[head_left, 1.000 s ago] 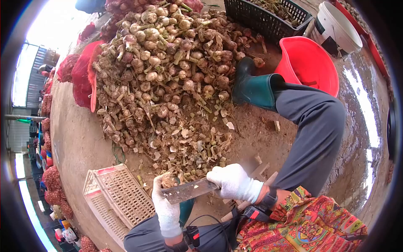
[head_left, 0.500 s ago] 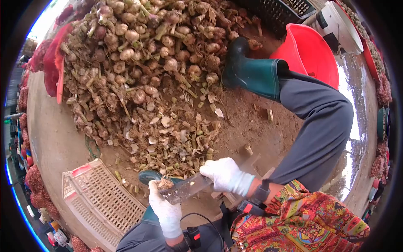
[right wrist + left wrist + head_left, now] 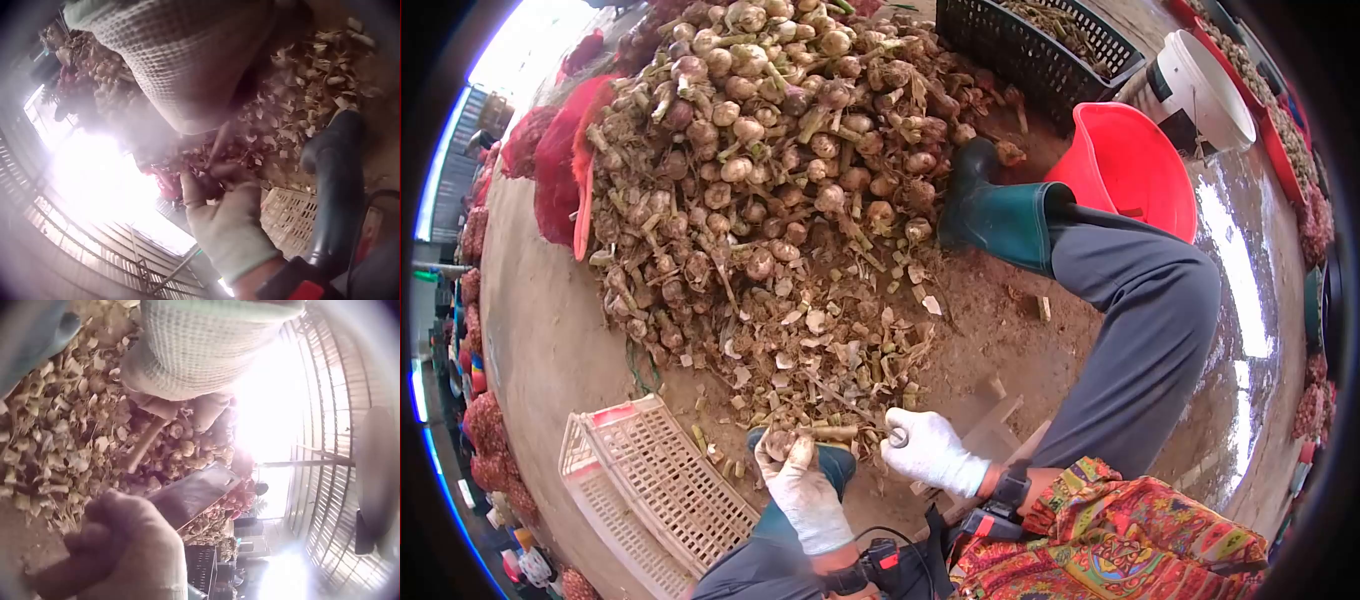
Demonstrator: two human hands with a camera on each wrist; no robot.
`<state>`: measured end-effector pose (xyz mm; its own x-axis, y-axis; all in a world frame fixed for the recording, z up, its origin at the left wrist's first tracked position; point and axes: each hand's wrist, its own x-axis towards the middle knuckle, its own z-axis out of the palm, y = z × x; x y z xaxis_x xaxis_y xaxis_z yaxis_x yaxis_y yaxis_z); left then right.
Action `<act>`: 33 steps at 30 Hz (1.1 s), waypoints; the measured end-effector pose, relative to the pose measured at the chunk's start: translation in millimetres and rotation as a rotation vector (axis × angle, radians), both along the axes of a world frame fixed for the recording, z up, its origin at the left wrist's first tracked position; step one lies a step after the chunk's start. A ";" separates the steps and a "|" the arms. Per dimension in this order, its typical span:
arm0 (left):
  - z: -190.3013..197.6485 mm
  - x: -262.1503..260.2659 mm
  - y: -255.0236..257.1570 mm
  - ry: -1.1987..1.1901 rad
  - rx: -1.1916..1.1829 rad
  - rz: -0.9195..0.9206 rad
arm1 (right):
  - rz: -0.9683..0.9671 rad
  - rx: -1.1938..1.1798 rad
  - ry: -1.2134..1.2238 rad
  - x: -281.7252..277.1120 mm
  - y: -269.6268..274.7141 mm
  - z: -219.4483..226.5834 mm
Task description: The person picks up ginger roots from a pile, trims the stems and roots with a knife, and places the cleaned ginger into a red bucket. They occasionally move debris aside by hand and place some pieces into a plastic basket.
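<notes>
In the head view my gloved left hand [image 3: 808, 500] pinches a garlic bulb [image 3: 779, 445] between fingers and thumb. Its long stem [image 3: 832, 433] points right toward the other hand. My gloved right hand [image 3: 935, 455] grips the handle of a cleaver [image 3: 199, 492], whose broad blade with a hole near its corner shows in the left wrist view. Seen from the head, the blade is nearly edge-on and hard to make out against the trimmings. Blade and bulb are apart. Below the hands is a green boot [image 3: 836, 468].
A big heap of garlic [image 3: 750, 170] fills the far floor, with cut trimmings [image 3: 820, 350] in front. A cream plastic crate [image 3: 660, 480] lies at left. Red tub [image 3: 1135, 160], white bucket [image 3: 1200, 90] and black crate [image 3: 1040, 50] stand back right.
The cleaver blade, earlier lying flat across toward the left hand, has turned edge-on and come away from the bulb. The garlic's stem now shows pointing right.
</notes>
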<state>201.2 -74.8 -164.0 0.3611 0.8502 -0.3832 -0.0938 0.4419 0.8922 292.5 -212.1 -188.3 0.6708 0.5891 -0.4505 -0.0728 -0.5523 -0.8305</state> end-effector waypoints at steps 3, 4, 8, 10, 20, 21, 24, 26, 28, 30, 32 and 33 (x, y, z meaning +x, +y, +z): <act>-8.2 19.1 -14.7 -0.084 -0.155 0.132 | -0.076 0.069 0.082 8.6 6.1 13.7; -7.4 24.0 -19.3 -0.059 -0.177 0.120 | -0.107 0.139 0.103 13.7 5.6 19.9; -25.2 11.0 -29.4 -0.117 -0.310 0.063 | 0.042 0.138 -0.121 14.0 4.5 2.0; -8.2 20.7 -30.4 -0.258 -0.324 0.034 | 0.185 -0.231 0.051 5.1 1.5 -45.5; 33.7 -50.6 48.3 -0.216 -0.022 0.295 | 0.003 -0.052 0.058 32.7 -2.1 -8.8; 37.5 -47.8 45.3 -0.040 0.131 0.227 | 0.008 -0.054 0.074 28.5 -0.7 -6.6; 50.9 -10.9 18.0 0.048 0.196 -0.047 | 0.004 0.135 0.070 20.2 9.5 15.9; 40.3 -1.3 12.0 0.081 0.226 -0.139 | -0.041 0.330 0.012 25.5 6.2 51.6; 31.5 9.9 5.1 0.113 0.259 -0.226 | -0.053 0.419 -0.066 29.9 8.5 52.9; 33.6 18.1 -4.1 0.038 0.211 -0.279 | 0.112 0.129 0.007 24.4 15.4 25.4; 41.9 22.9 -6.0 -0.099 0.137 -0.260 | 0.587 -0.213 0.037 8.2 -2.9 -40.6; 44.7 22.2 1.4 -0.107 0.162 -0.268 | 0.609 -0.276 0.065 1.6 -9.6 -46.6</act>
<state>223.3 -73.5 -119.3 0.6108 0.7665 -0.1985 -0.0904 0.3166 0.9442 294.0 -221.7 -234.9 0.2213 0.7112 -0.6672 0.2741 -0.7020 -0.6573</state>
